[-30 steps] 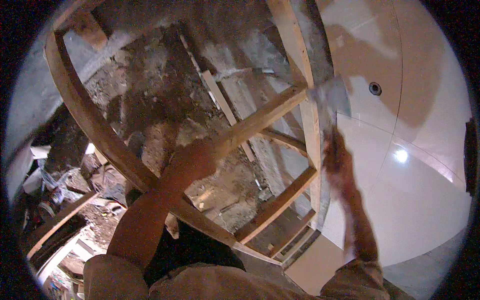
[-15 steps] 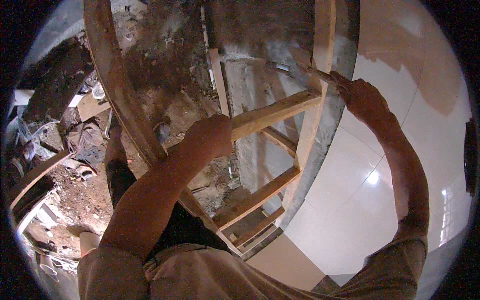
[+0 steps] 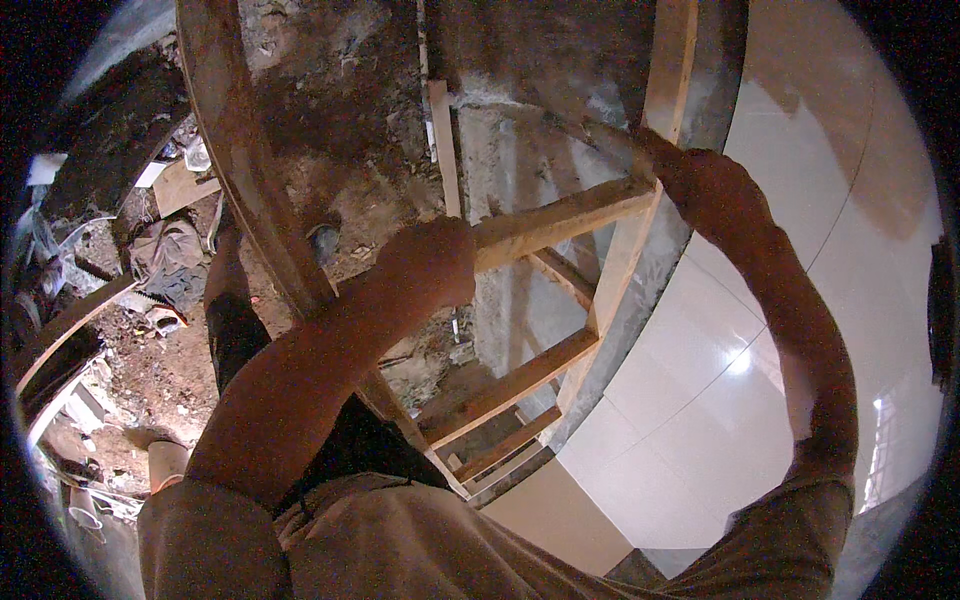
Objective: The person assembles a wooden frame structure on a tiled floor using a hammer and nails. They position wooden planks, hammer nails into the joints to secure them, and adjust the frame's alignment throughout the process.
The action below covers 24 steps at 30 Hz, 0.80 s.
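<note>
My left hand [image 3: 430, 260] is closed around the near end of a wooden crosspiece [image 3: 560, 225] in a ladder-like timber frame. The crosspiece's far end meets the frame's right rail [image 3: 668, 90]. Close to that joint, my right hand [image 3: 720, 195] is wrapped around a wooden-handled tool [image 3: 650, 146] that points left over the crosspiece. Motion smears the tool's head, so its kind cannot be made out. Lower crosspieces [image 3: 510, 390] span the frame nearer my body. The dark left rail [image 3: 240, 150] passes under my left forearm.
Glossy pale floor tiles [image 3: 680, 400] lie right of the frame, beyond a grey cement edge [image 3: 640, 270]. On the left, dirt ground holds a crumpled cloth [image 3: 170, 250], boards [image 3: 75, 335] and a pipe piece [image 3: 168, 462]. A narrow upright board [image 3: 443, 150] stands behind the frame.
The view has shifted slightly. The tool in my right hand has moved and is more blurred. My left hand keeps its hold on the crosspiece.
</note>
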Tool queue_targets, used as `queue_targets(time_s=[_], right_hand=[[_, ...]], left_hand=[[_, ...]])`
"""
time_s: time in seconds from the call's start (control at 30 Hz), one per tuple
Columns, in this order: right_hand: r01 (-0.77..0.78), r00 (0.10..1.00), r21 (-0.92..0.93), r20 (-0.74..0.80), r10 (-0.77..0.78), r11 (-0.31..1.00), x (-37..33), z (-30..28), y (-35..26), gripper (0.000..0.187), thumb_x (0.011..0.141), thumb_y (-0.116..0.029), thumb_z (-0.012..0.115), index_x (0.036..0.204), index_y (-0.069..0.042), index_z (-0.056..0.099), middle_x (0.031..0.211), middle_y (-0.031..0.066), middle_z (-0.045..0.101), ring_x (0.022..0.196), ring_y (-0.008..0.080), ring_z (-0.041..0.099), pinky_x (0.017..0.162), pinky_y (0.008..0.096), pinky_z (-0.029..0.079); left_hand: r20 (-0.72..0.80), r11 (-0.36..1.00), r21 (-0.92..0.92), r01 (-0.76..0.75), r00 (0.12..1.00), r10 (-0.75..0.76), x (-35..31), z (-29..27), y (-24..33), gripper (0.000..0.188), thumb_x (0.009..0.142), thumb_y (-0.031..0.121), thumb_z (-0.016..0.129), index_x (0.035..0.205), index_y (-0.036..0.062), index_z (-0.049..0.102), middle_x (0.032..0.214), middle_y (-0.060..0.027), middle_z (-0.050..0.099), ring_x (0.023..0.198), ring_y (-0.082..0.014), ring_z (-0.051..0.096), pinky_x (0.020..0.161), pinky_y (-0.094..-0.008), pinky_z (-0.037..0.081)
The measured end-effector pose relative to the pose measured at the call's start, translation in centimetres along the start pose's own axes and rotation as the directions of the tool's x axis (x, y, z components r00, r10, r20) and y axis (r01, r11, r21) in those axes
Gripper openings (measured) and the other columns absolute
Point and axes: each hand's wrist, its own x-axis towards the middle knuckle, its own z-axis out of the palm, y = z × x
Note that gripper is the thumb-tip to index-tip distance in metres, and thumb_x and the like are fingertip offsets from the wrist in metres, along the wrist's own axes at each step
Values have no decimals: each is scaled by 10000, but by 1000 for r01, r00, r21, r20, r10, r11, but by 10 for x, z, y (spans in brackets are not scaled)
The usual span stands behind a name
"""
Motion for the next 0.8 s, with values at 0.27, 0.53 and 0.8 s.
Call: queue_targets(time_s=[0.27,0.53,0.8], right_hand=[[19,977,11,-213,-16,1000,14,-9,15,545,986,-136,607,1506,-224,470,1046,201,736,872,364,744,741,489,623],[-23,990,-150,136,44,988,-6,0,11,519,1027,-187,564,1530,-232,446,1090,204,731,907,387,733,802,483,614],[-19,969,199,-238,67,980,-1,1,8,478,1060,-212,524,1532,-235,449,1127,211,725,936,407,721,834,490,601]], left_hand=[[-50,999,25,-42,998,43,9,14,-4,329,764,136,764,1036,-40,707,977,-228,743,914,-373,752,829,-480,612],[-69,997,3,-71,995,71,-1,8,0,334,769,143,764,1041,-41,709,978,-229,742,909,-365,754,816,-477,616],[-19,998,32,-49,999,50,-2,3,3,343,793,172,759,1060,-34,700,1019,-214,741,940,-357,752,844,-470,611]])
